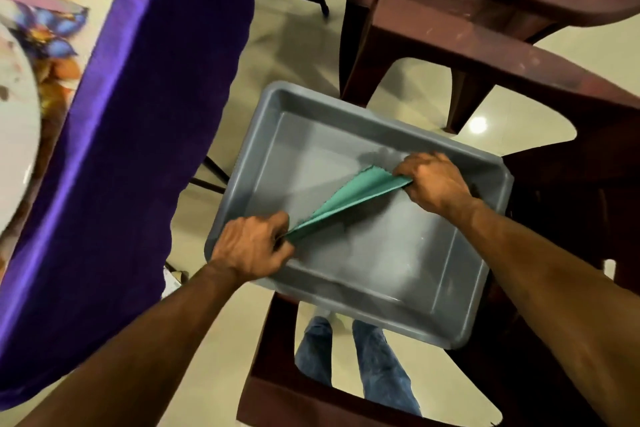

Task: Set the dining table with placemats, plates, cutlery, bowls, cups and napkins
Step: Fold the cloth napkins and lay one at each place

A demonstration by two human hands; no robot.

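Only the head view here, looking straight down: my left hand point(254, 246) and right hand point(433, 182) each pinch one end of a green napkin point(349, 196), fingers curled tight on the cloth, stretched between them just above the gray tub point(460, 329). The tub sits on a maroon plastic chair point(277, 388) and looks otherwise bare. The table point(114, 135) with its purple cloth is off to my left, with a floral placemat point(52, 21) and part of a white plate point(17, 135) on it. I reckon the risk is the napkin slipping from one pinch during the swing over, or snagging the tub's rim and nudging it off the chair.
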